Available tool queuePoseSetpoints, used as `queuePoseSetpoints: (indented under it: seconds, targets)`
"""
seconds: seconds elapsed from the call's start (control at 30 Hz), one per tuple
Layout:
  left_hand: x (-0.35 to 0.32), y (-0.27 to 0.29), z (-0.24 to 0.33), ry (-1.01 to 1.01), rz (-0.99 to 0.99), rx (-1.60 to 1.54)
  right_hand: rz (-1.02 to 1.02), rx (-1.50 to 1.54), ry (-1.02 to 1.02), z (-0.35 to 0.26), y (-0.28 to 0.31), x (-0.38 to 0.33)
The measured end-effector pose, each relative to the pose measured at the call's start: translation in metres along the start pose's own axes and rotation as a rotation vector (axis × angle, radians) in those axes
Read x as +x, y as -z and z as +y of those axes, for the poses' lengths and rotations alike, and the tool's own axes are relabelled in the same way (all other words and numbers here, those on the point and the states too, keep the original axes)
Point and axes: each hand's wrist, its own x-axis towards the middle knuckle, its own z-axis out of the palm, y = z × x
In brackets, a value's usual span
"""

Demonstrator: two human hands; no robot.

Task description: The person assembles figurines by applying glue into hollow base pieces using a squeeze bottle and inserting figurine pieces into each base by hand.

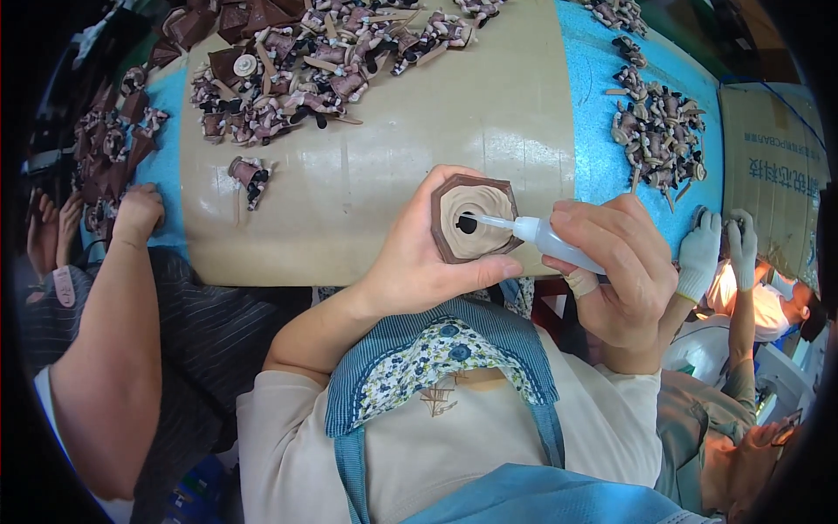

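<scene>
right hand grips a clear squeeze bottle, nozzle touching the brown hexagonal disc held in the left hand.

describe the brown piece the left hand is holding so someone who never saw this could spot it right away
Start at the tan cardboard sheet on the blue table. At its near edge the left hand holds up an octagonal brown piece with a pale ringed face and dark centre hole. Unlike the heaped pieces, it is held alone, with a squeeze bottle's nozzle touching it.
</scene>
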Motion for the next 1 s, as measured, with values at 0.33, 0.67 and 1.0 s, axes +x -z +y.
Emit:
queuePoseSetpoints:
  seconds: [0.33,0.67,1.0]
  targets:
    - [0.001,0.0,0.001,-0.01,-0.016,-0.013,0.032,-0.024,0.048,0.0,-0.002,0.002]
    - [-0.001,0.003,0.003,0.024,0.038,0.01,0.062,0.166,-0.126,0.008,-0.008,-0.005]
    - [0.003,0.016,0.033,-0.046,0.16,1.1,0.195,0.914,-0.5,0.077,-0.065,-0.003]
